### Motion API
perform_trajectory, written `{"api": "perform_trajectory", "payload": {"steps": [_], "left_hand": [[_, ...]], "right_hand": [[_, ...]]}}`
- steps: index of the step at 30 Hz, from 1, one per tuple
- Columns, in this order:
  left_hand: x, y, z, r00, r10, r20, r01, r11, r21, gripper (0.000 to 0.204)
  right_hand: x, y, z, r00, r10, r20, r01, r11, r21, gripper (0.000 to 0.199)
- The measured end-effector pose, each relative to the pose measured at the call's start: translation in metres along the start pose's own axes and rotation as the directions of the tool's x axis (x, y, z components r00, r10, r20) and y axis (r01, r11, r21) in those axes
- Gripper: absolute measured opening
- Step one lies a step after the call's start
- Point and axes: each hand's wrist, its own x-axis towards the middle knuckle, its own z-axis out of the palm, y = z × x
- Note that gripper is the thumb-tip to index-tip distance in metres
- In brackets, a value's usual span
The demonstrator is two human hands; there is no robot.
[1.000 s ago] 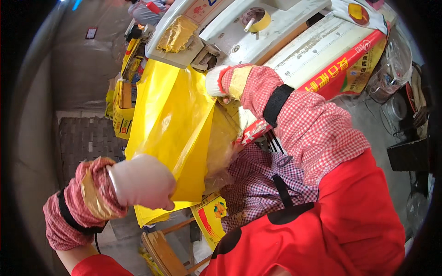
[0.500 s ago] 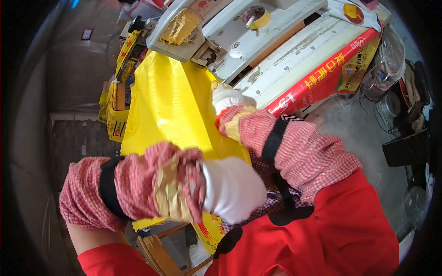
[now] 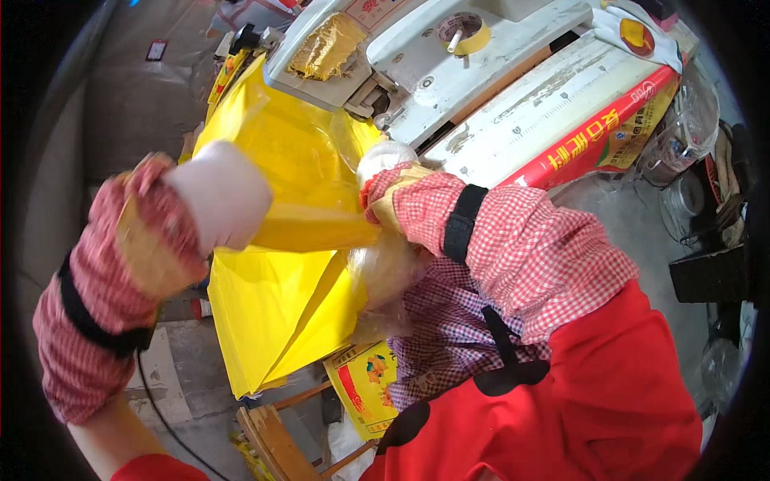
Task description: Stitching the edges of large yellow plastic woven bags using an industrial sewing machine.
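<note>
A large glossy yellow plastic sack (image 3: 281, 313) lies spread and folded in front of me, its far end beneath the head of a grey-white machine (image 3: 441, 72) that looks like a sewing machine. My right hand (image 3: 385, 158), in a white glove, is closed on the sack's right edge close to the machine's foot. At the sack's left side hangs my left hand (image 3: 220, 195), also in a white glove; motion smears it and its fingers are hidden. A raised yellow fold runs between the two hands. Clear plastic film (image 3: 385, 276) shows beside the fold.
A roll of yellow tape (image 3: 480, 42) lies on the machine. Red printed sacking (image 3: 577, 144) covers the bench edge on the right. A white glove (image 3: 638, 36) rests at the far right. Below are a wooden stool frame (image 3: 277, 445) and a yellow printed packet (image 3: 369, 385).
My left hand has swung up and left from near my lap. The sack's near part has been lifted and folded, baring plastic film. My right hand stays near the machine's foot.
</note>
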Motion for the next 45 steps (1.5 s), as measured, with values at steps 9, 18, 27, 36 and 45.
{"api": "perform_trajectory", "payload": {"steps": [9,18,27,36,45], "left_hand": [[0.01,0.12,-0.03,0.498,0.486,-0.718,-0.841,0.473,-0.263,0.028],[-0.021,0.024,-0.022,0.962,0.262,-0.077,-0.273,0.922,-0.274,0.028],[0.003,0.126,-0.035,0.558,0.39,-0.733,-0.761,0.592,-0.265,0.012],[0.025,0.03,-0.025,0.673,0.275,-0.686,-0.652,0.658,-0.376,0.024],[-0.037,0.091,0.002,0.428,0.421,-0.8,-0.816,0.56,-0.142,0.004]], "right_hand": [[0.001,-0.003,-0.001,0.999,-0.048,0.015,0.048,0.999,0.023,0.03],[-0.002,-0.001,-0.003,0.999,-0.049,0.023,0.048,0.999,0.024,0.027],[-0.001,0.003,-0.006,0.998,-0.06,0.019,0.06,0.998,0.01,0.025],[-0.009,0.001,-0.012,1.0,-0.011,0.014,0.011,0.998,-0.061,0.022],[-0.056,-0.002,-0.007,0.992,0.124,0.017,-0.118,0.973,-0.2,0.02]]}}
